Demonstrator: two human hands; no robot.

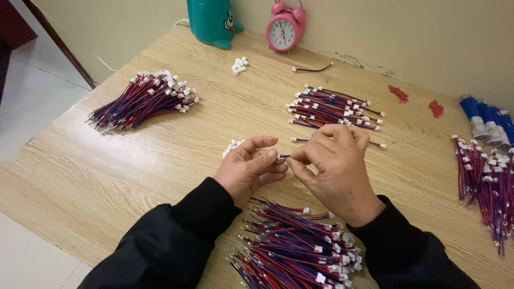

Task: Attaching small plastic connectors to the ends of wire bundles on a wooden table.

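Observation:
My left hand [250, 170] and my right hand [334, 166] meet over the middle of a wooden table [134, 160]. Between their fingertips they pinch a short red-and-blue wire lead [284, 156], of which only a small bit shows. A heap of similar leads with white plug ends [300, 246] lies just below my wrists. A few loose white plug housings [231, 146] sit beside my left thumb. Another spread of leads [334, 109] lies just beyond my right hand.
A big bundle of leads [142, 99] lies at the left, another [487, 182] at the right edge beside blue-sleeved parts [487, 120]. At the back stand a teal container [211, 21], a pink alarm clock [285, 29], more white housings [239, 65] and a single lead [313, 69].

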